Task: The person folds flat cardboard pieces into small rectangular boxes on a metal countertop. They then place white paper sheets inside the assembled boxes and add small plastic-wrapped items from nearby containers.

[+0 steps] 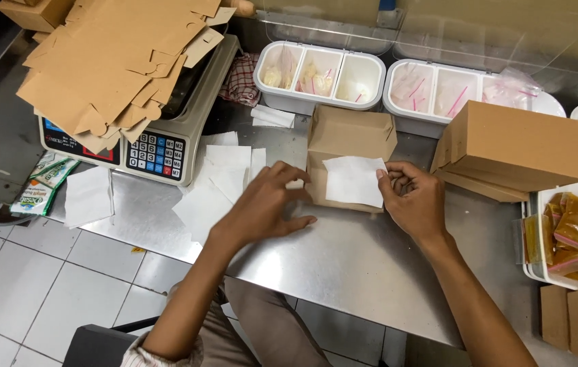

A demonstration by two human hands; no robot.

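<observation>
Cardboard stack (512, 151) beside right hand (414, 201)

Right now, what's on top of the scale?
A pile of flat cardboard box blanks lies on the scale, covering its platform. The keypad shows in front; anything beneath the pile is hidden.

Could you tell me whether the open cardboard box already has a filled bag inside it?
No, the open cardboard box holds only a white paper sheet.
</observation>
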